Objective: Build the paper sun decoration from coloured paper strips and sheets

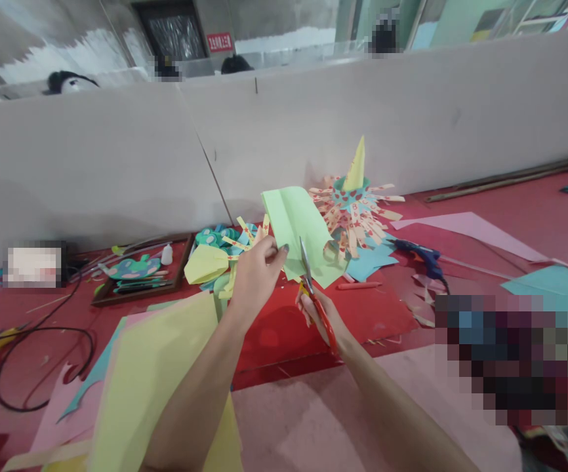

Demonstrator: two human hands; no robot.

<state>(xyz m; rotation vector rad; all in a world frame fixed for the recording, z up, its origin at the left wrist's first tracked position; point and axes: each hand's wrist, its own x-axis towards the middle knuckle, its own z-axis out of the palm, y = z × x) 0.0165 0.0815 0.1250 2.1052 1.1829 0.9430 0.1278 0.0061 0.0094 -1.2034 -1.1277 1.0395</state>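
Observation:
My left hand [262,265] pinches the left edge of a light green paper sheet [298,219], which stands up from the table with a fold down it. My right hand [316,305] grips red-handled scissors [321,314], fingers through the loops. The scissor blades point away from me and lie against the lower part of the green sheet; whether they are cutting into it I cannot tell. Below both hands lies a bright red sheet [284,334]. Just behind the green paper stands a paper craft [355,196] with a yellow cone and many patterned strips.
A blue glue gun [419,255] lies to the right near a red pen [360,286]. Yellow paper [161,373] is stacked at left. A brown tray [139,298] holds cut pieces and a small white bottle [166,254]. A black cable [42,331] loops at far left. A grey partition [141,164] stands behind.

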